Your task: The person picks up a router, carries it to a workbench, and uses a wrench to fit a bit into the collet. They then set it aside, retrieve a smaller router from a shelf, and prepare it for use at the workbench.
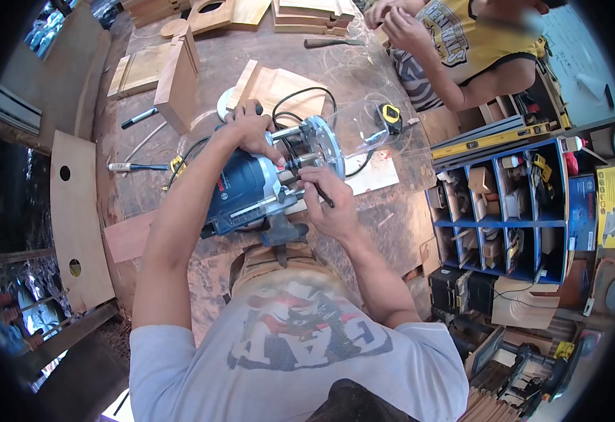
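A blue plunge router (240, 186) lies on its side on the wooden workbench (363, 91), close against my body. Its round base (327, 144) faces right. My left hand (254, 133) is curled over the router's upper side beside a black knob, with the thumb down by the collet (300, 163). On the collet's near side, my right hand (330, 202) is closed around a thin dark tool (325, 197), fingertips right at the collet. The tool's kind is mostly hidden by the fingers. The router's black cord (311, 89) loops behind the base.
Grooved wooden boards (177, 84) stand and lie at the back left. A chisel (332, 43), a tape measure (389, 118) and a screwdriver (137, 167) lie on the bench. Another person (462, 56) works at the far right, above a blue shelf of tools (501, 224).
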Tool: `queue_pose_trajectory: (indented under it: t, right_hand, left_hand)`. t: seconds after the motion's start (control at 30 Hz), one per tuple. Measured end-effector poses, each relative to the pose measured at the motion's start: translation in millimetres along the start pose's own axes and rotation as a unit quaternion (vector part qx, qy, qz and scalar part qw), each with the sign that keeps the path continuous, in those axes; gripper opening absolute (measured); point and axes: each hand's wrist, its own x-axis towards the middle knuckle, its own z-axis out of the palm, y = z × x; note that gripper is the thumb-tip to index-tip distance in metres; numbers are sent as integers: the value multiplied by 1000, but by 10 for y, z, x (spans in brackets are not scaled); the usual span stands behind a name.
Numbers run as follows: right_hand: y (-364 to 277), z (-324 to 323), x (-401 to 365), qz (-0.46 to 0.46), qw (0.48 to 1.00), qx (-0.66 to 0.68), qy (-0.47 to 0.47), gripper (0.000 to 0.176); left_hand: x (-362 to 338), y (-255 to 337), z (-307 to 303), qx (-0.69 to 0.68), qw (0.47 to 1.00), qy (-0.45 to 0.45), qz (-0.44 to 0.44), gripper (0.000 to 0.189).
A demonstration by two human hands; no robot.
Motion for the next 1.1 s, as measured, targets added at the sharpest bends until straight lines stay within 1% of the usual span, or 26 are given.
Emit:
queue_pose_trajectory:
  t: [0.07, 0.17, 0.23, 0.27, 0.3, 0.37, 0.4, 0.47, 0.53, 0.63, 0.67, 0.77, 0.8, 0.83, 0.87, 0.9, 0.97, 1.0, 1.03, 1.1]
  right_hand:
    - [-94, -19, 24, -31, 999, -32, -3, 12]
    - [-12, 65, -149, 5, 998, -24, 51, 11]
    - [-101, 111, -195, 5, 997, -36, 65, 12]
    - [-110, 124, -135, 2, 996, -42, 73, 12]
    - [-135, 121, -9, 27, 997, -37, 61, 13]
    - [-283, 109, 169, 88, 995, -25, 40, 14]
    - [-136, 127, 249, 86, 995, -30, 36, 12]
    - [-48, 120, 500, 113, 990, -89, 5, 12]
    - [2, 136, 684, 147, 978, -145, -26, 17]
    - [-71, 129, 914, 203, 959, -175, -88, 19]
    - [-29, 151, 934, 186, 959, -176, -117, 23]
    - [-93, 219, 1136, 217, 935, -236, -154, 30]
    - [-122, 234, 1230, 208, 924, -276, -163, 35]
    - [-59, 295, 1287, 169, 950, -242, -97, 35]
    - [58, 388, 1330, 127, 970, -207, -33, 35]
    - [129, 482, 1365, 86, 981, -169, 30, 35]
    - [223, 657, 1476, 117, 974, -189, 35, 35]
    - [382, 741, 1533, 137, 968, -210, 31, 35]
    - [547, 806, 1605, 156, 960, -231, 28, 35]
    - [753, 894, 1747, 206, 938, -279, -19, 39]
  left_hand:
    - [-11, 7, -2, -4, 1000, -3, 3, 107]
    - [-47, -8, -3, -16, 1000, 4, 6, 104]
    - [-33, -20, 18, -14, 1000, 25, 9, 104]
    - [-45, -9, -7, -19, 1000, 13, 3, 104]
    - [44, -52, 81, -19, 999, 27, -4, 108]
    - [16, -30, 37, -24, 1000, 16, -3, 108]
    - [21, -29, 44, -23, 1000, 17, -5, 108]
    - [-12, -14, 12, -30, 999, 16, -4, 108]
    - [-24, -22, 10, -34, 999, 15, -5, 107]
    - [-4, -41, 34, -38, 999, 17, -4, 106]
    - [0, -45, 40, -40, 999, 17, -4, 105]
    - [77, -81, 104, -44, 999, 20, 0, 101]
    - [112, -105, 142, -45, 999, 23, 0, 101]
    - [127, -116, 146, -46, 999, 29, 0, 100]
    - [89, -98, 111, -61, 998, 29, 5, 104]
    - [70, -82, 117, -65, 997, 36, 8, 106]
    - [41, -71, 120, -73, 996, 50, 13, 111]
    - [28, -94, 121, -70, 996, 54, 24, 118]
    - [19, -83, 109, -66, 996, 47, 23, 117]
    - [-1, -65, 76, -52, 998, 31, 24, 116]
